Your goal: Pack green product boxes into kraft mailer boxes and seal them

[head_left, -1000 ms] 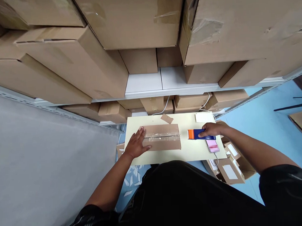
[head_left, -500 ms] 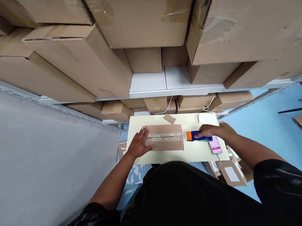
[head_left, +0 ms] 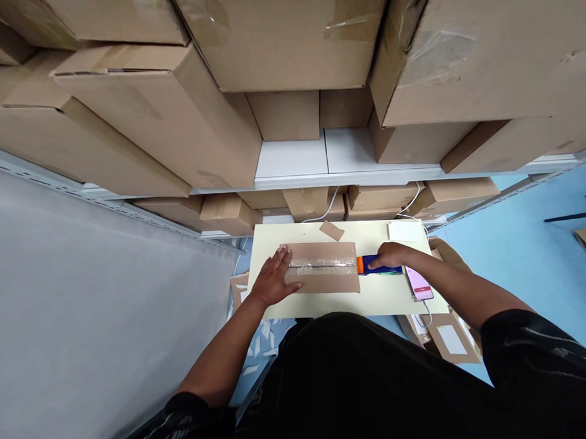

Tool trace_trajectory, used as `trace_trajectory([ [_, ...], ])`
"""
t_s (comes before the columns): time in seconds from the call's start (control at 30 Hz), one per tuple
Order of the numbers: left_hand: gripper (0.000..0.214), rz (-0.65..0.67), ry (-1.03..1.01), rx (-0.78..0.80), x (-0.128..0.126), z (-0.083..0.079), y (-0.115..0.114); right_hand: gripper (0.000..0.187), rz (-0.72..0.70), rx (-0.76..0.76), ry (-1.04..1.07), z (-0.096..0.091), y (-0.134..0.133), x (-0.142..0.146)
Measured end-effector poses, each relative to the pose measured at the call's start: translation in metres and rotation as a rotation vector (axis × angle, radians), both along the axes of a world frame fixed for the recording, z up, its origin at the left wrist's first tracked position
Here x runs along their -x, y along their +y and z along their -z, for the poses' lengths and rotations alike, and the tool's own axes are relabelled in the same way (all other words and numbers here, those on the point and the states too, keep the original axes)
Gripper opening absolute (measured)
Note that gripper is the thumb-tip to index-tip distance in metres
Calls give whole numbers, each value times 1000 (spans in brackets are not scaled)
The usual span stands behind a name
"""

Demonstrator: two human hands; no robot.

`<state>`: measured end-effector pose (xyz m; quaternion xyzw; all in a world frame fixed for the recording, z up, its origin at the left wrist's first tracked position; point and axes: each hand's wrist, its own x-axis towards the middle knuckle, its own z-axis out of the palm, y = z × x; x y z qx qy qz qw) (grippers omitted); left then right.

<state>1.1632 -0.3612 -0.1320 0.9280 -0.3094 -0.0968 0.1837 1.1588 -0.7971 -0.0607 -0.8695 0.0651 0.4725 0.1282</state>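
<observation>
A flat cardboard box [head_left: 323,283] lies on the pale table, with clear tape along its middle seam. My left hand [head_left: 272,278] rests on the box's left end, fingers spread and thumb along its near side. In my right hand [head_left: 388,257] is a blue and orange tape dispenser [head_left: 365,264], gripped from above. Its orange front meets the box's right edge, in line with the taped seam. Part of the dispenser is hidden under the hand.
A phone [head_left: 419,284] on a cable lies at the table's right. A cardboard scrap [head_left: 332,231] and a white block [head_left: 404,231] sit along the far edge. Shelves of cardboard boxes [head_left: 285,38] rise behind. Opened cartons [head_left: 453,338] stand on the floor at right.
My right hand has brought the tape dispenser left, closing the gap to the box's right edge. The left hand stays on the box. The whole view has shifted slightly.
</observation>
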Motion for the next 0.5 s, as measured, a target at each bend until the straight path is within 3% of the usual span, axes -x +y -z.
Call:
trace_trajectory([
  [0.27, 116, 11, -22, 3, -1, 1, -1, 79, 64, 126, -48, 4, 18, -5],
  [0.5, 115, 3, -23, 13, -1, 2, 0, 61, 116, 241, -6, 21, 30, 11],
])
